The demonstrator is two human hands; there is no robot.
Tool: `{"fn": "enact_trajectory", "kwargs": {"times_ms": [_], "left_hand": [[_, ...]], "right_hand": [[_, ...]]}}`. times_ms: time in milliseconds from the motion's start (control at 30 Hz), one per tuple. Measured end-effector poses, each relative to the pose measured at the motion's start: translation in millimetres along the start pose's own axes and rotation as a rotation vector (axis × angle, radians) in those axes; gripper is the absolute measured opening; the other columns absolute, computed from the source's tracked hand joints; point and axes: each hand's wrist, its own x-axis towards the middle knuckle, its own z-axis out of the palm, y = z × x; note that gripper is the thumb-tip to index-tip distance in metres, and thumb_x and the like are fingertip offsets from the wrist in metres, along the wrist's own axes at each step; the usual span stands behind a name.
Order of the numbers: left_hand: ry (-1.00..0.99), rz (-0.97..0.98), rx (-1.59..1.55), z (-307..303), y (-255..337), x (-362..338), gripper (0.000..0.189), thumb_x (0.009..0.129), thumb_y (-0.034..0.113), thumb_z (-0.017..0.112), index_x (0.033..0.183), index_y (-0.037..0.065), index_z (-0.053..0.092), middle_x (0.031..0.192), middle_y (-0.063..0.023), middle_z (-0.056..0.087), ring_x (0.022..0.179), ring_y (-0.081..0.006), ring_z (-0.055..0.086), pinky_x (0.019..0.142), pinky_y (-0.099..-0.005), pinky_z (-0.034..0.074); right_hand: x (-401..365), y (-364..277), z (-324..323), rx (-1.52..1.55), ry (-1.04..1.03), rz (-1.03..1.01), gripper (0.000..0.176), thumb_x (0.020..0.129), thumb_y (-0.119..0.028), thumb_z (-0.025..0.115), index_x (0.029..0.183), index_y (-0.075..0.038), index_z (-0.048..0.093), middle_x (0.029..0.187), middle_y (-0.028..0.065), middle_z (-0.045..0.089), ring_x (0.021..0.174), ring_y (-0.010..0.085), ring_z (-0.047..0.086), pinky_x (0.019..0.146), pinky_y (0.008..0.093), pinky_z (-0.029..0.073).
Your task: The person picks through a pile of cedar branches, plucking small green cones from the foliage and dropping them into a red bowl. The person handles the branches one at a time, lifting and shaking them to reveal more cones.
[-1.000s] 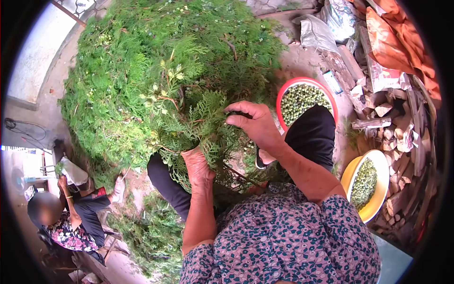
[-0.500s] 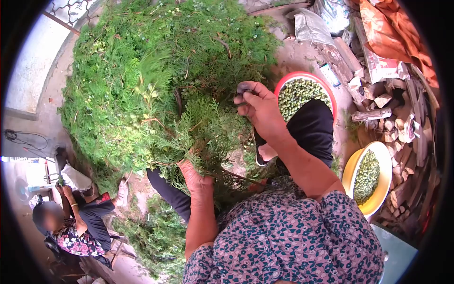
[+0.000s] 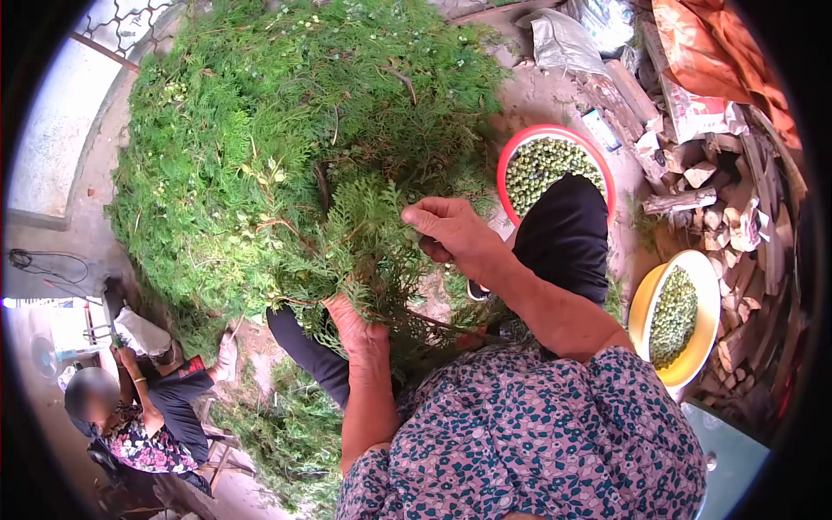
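Observation:
My left hand (image 3: 351,325) is closed around the stem of a leafy conifer branch (image 3: 368,230), low in front of my lap. The flat, scaly sprays of the branch hide some of its fingers. On the right of that foliage is my right hand (image 3: 455,232), thumb and fingers pressed together at the edge of the sprays. What it holds, if anything, is hidden. Beyond both hands lies a big heap of cut green conifer branches (image 3: 225,173). Near my right knee stands a red-rimmed basin (image 3: 501,178) holding many small green cones (image 3: 555,165).
A yellow basin (image 3: 644,303) of green cones stands to the right, beside stacked firewood (image 3: 732,234). Sacks (image 3: 568,43) and an orange sheet (image 3: 719,52) lie at the upper right. Another person (image 3: 160,425) sits at the lower left, near more cut branches (image 3: 295,433).
My right hand has moved left and slightly down to the branch's sprays. The small dark thing seen at its fingertips before no longer shows. My left hand stays on the branch.

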Motion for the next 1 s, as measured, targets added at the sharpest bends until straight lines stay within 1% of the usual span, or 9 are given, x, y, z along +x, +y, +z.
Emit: {"fn": "enact_trajectory", "kwargs": {"times_ms": [100, 167, 200, 367, 533, 633, 700, 767, 1000], "left_hand": [[0.035, -0.009, -0.022, -2.1, -0.1, 1.0, 0.051, 0.087, 0.047, 0.037, 0.112, 0.005, 0.052, 0.109, -0.0120, 0.057, 0.096, -0.0286, 0.054, 0.083, -0.0405, 0.046], [0.057, 0.067, 0.062, 9.7, 1.0, -5.1, 0.034, 0.086, 0.031, 0.051, 0.109, 0.005, 0.052, 0.099, -0.0085, 0.060, 0.083, -0.0197, 0.058, 0.060, -0.0295, 0.049], [0.058, 0.067, 0.062, 10.5, -1.8, -5.2, 0.034, 0.086, 0.031, 0.051, 0.109, 0.005, 0.052, 0.099, -0.0085, 0.060, 0.083, -0.0197, 0.058, 0.060, -0.0295, 0.049], [0.033, 0.195, 0.119, 40.8, -5.4, -18.7, 0.029, 0.074, -0.003, 0.060, 0.101, 0.002, 0.054, 0.088, -0.0064, 0.061, 0.071, -0.0157, 0.059, 0.056, -0.0269, 0.050], [0.052, 0.231, 0.093, 23.5, -7.3, -5.4, 0.025, 0.074, -0.002, 0.060, 0.099, 0.002, 0.056, 0.087, -0.0055, 0.061, 0.070, -0.0158, 0.059, 0.058, -0.0286, 0.050], [0.198, 0.039, -0.045, 20.7, 2.0, -10.5, 0.025, 0.076, 0.000, 0.060, 0.100, 0.002, 0.056, 0.088, -0.0061, 0.061, 0.072, -0.0175, 0.059, 0.060, -0.0304, 0.050], [0.111, 0.131, 0.078, 11.4, -1.2, -4.0, 0.026, 0.078, 0.002, 0.058, 0.103, 0.002, 0.055, 0.090, -0.0069, 0.061, 0.075, -0.0192, 0.059, 0.064, -0.0316, 0.050], [0.146, 0.121, 0.086, 12.6, -1.8, -4.0, 0.025, 0.078, 0.002, 0.058, 0.103, 0.002, 0.055, 0.090, -0.0072, 0.061, 0.077, -0.0194, 0.059, 0.065, -0.0316, 0.050], [0.116, 0.108, 0.094, 12.4, -5.3, -1.8, 0.027, 0.077, -0.001, 0.057, 0.104, 0.000, 0.054, 0.093, -0.0085, 0.060, 0.079, -0.0204, 0.059, 0.069, -0.0321, 0.050]], "right_hand": [[0.4, 0.2, 2.6, 0.063, 0.001, -0.018, 0.018, 0.079, -0.020, 0.065, 0.077, -0.003, 0.061, 0.057, -0.0045, 0.048, 0.048, 0.0037, 0.041, 0.040, 0.0195, 0.029], [-0.1, 3.9, 4.0, 0.061, 0.049, -0.144, 0.015, 0.078, -0.016, 0.066, 0.076, -0.002, 0.062, 0.057, -0.0046, 0.049, 0.048, 0.0036, 0.041, 0.041, 0.0193, 0.029], [-0.4, 5.9, 4.6, 0.059, 0.099, -0.271, 0.011, 0.076, -0.012, 0.066, 0.076, -0.002, 0.062, 0.057, -0.0046, 0.049, 0.048, 0.0034, 0.041, 0.042, 0.0190, 0.030], [4.0, 17.1, 8.2, 0.272, 0.189, -0.239, 0.008, 0.077, -0.008, 0.064, 0.079, -0.001, 0.061, 0.059, -0.0030, 0.051, 0.049, 0.0048, 0.042, 0.044, 0.0188, 0.032], [16.2, 13.6, -17.1, 0.452, 0.228, -0.266, 0.012, 0.080, -0.007, 0.060, 0.090, -0.001, 0.057, 0.067, 0.0017, 0.054, 0.055, 0.0087, 0.046, 0.050, 0.0213, 0.037], [21.4, 12.2, -31.9, 0.479, 0.177, -0.338, 0.015, 0.081, -0.008, 0.058, 0.094, -0.002, 0.054, 0.073, 0.0036, 0.055, 0.060, 0.0113, 0.049, 0.054, 0.0237, 0.040], [13.3, 13.2, -26.6, 0.642, -0.056, -0.131, 0.012, 0.085, -0.009, 0.054, 0.095, -0.003, 0.054, 0.082, 0.0074, 0.055, 0.072, 0.0169, 0.052, 0.062, 0.0260, 0.043], [8.5, 16.7, -22.0, 0.644, -0.065, -0.085, 0.012, 0.086, -0.011, 0.054, 0.095, -0.003, 0.055, 0.079, 0.0048, 0.054, 0.070, 0.0138, 0.053, 0.060, 0.0238, 0.043], [-2.2, 12.1, -5.4, 0.100, -0.061, -0.099, 0.023, 0.082, -0.016, 0.061, 0.100, -0.002, 0.058, 0.068, -0.0039, 0.049, 0.055, 0.0028, 0.041, 0.046, 0.0169, 0.031]]}}
